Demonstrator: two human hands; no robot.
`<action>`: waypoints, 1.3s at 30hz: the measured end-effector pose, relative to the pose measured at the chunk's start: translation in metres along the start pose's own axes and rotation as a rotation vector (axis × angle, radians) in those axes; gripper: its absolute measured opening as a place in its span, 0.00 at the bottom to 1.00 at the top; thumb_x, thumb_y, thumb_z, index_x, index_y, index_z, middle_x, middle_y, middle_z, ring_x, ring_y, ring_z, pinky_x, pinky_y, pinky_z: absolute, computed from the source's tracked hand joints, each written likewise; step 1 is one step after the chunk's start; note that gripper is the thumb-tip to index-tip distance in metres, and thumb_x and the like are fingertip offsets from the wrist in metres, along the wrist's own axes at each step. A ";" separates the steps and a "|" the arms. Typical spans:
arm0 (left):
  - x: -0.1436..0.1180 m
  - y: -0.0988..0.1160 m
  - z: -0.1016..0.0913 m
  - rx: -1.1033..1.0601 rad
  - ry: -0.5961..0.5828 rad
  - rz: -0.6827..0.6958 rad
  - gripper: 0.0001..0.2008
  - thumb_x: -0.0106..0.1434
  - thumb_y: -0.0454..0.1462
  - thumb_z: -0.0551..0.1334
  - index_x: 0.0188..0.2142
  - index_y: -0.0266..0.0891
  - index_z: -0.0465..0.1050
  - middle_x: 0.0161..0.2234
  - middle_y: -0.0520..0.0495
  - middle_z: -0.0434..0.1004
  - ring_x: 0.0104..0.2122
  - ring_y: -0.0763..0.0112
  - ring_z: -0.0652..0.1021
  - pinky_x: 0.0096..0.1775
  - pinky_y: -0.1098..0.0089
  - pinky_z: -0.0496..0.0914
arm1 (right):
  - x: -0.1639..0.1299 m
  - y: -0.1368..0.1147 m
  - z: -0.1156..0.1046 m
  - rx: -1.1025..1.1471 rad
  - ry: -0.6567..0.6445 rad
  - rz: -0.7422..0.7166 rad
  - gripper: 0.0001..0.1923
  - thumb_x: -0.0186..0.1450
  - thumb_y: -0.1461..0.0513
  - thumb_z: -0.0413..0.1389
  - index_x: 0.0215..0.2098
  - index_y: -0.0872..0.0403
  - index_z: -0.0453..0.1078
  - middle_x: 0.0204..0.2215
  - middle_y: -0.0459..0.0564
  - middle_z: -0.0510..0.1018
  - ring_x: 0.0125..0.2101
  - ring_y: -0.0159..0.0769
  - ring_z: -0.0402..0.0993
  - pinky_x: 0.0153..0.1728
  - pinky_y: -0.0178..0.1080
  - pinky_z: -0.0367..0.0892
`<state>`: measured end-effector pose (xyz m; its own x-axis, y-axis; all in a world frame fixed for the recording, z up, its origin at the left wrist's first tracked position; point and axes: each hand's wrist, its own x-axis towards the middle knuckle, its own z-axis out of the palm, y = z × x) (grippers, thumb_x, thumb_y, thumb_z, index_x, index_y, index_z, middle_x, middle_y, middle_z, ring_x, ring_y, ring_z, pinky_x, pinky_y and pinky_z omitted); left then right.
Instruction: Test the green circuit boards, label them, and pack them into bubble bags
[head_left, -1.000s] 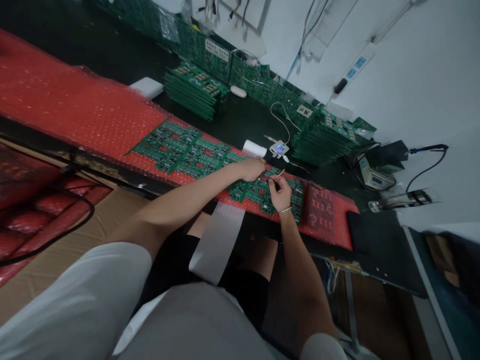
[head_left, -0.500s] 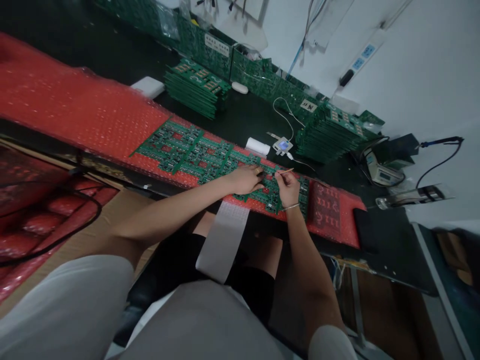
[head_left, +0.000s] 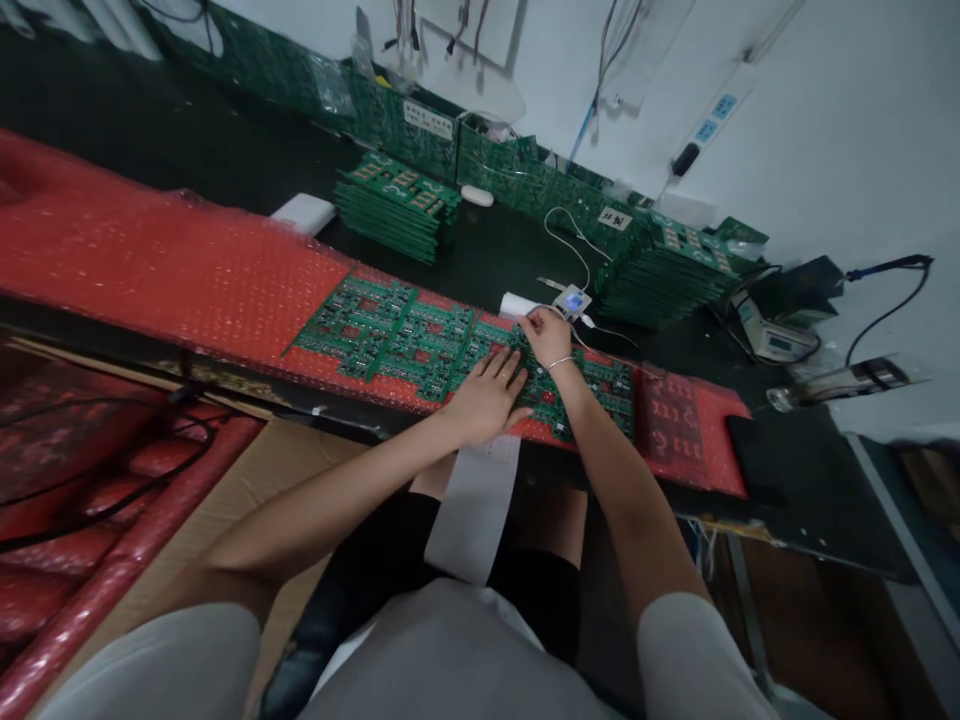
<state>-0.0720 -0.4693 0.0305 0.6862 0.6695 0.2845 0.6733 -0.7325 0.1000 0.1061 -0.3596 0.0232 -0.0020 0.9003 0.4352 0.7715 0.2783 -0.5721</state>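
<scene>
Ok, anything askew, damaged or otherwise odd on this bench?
Nothing looks damaged or spilled. One oddity: a long white paper strip hangs off the bench edge over the person's lap, below the flat left hand. The right hand works on the green circuit board panel, which lies flat on red bubble wrap.

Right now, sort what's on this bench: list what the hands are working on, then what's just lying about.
In hand:
left hand flat on the circuit board panel
right hand at the panel's far edge
red bubble wrap underneath

Lying about:
stacked boards
white roll
small lit device
power strip
</scene>
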 end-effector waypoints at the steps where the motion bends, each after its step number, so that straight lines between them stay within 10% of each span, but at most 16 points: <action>1: -0.007 -0.001 0.001 0.001 -0.011 -0.033 0.33 0.72 0.52 0.58 0.64 0.27 0.67 0.67 0.26 0.60 0.68 0.40 0.61 0.65 0.48 0.57 | 0.000 0.000 0.001 -0.007 -0.008 -0.014 0.15 0.67 0.54 0.57 0.25 0.49 0.64 0.25 0.48 0.76 0.30 0.39 0.71 0.37 0.41 0.66; 15: -0.026 -0.003 0.003 -0.092 0.067 -0.082 0.29 0.70 0.47 0.61 0.64 0.32 0.67 0.67 0.29 0.60 0.68 0.41 0.60 0.65 0.45 0.60 | -0.004 0.004 0.009 -0.093 -0.092 -0.124 0.11 0.68 0.55 0.56 0.29 0.49 0.67 0.30 0.51 0.77 0.36 0.43 0.72 0.42 0.42 0.65; 21: -0.057 0.013 -0.007 -0.307 0.116 0.049 0.10 0.73 0.35 0.56 0.45 0.35 0.76 0.48 0.37 0.75 0.48 0.54 0.76 0.50 0.57 0.75 | -0.006 0.007 0.018 -0.128 -0.100 -0.045 0.09 0.70 0.56 0.56 0.33 0.51 0.70 0.32 0.51 0.78 0.34 0.42 0.70 0.38 0.40 0.63; 39: -0.089 0.045 0.044 -0.518 0.162 0.001 0.08 0.72 0.37 0.60 0.41 0.41 0.79 0.39 0.43 0.74 0.43 0.61 0.76 0.45 0.59 0.75 | -0.008 0.015 0.022 -0.096 -0.102 -0.021 0.08 0.72 0.57 0.55 0.39 0.53 0.71 0.34 0.51 0.77 0.37 0.41 0.71 0.42 0.40 0.63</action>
<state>-0.0911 -0.5563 -0.0327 0.6080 0.6715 0.4236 0.4207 -0.7249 0.5454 0.1036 -0.3554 -0.0038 -0.0799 0.9252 0.3709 0.8279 0.2689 -0.4923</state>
